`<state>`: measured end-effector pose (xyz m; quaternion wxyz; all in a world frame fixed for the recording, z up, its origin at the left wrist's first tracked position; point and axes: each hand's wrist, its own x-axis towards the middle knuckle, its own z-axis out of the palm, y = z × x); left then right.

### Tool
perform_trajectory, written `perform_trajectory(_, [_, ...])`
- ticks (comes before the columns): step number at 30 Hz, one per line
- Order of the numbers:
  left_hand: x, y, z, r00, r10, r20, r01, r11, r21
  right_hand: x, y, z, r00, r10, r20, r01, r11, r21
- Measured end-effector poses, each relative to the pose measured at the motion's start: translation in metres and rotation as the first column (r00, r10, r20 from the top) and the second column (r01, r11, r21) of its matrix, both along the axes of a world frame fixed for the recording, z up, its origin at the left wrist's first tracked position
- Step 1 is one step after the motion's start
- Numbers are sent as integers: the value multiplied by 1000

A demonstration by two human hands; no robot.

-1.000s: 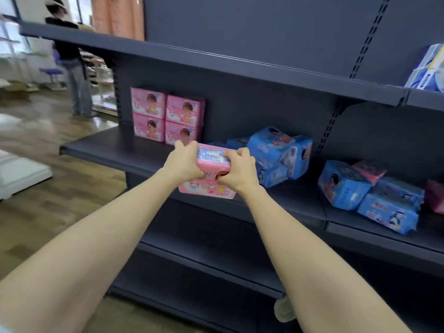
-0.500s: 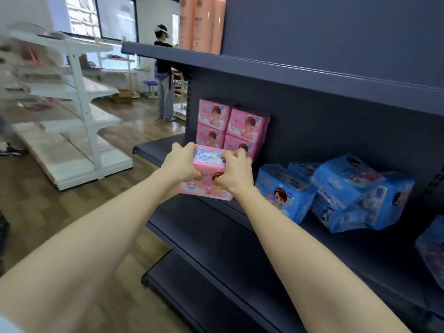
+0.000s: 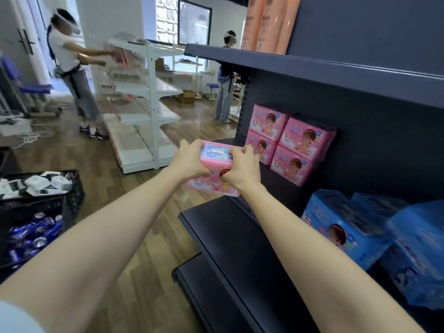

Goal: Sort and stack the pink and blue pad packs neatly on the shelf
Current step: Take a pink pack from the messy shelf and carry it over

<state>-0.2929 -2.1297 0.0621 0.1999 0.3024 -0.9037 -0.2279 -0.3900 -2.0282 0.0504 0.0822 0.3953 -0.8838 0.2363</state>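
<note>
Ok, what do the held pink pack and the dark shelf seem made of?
The pink pack: likely soft glossy printed plastic film; it creases where the left hand and right hand grip it. The dark shelf: probably painted sheet metal, satin finish, given thin edges and soft sheen.

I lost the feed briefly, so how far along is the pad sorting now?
Done: four pink packs stand stacked two by two at the shelf end. In hand: the left hand and right hand grip another pink pack near that stack. Left: the blue packs lie in a loose heap further along, unsorted.
</note>
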Motion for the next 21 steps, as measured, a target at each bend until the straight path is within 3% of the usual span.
perform_trajectory(13, [40, -113, -9, 986, 162, 51, -163, 987, 16, 23, -131, -14, 985, 166, 40, -166, 986, 1])
perform_trajectory(21, [70, -224, -5, 982, 170, 87, -170, 985, -4, 48, -245, -18, 977, 195, 89, -193, 981, -24])
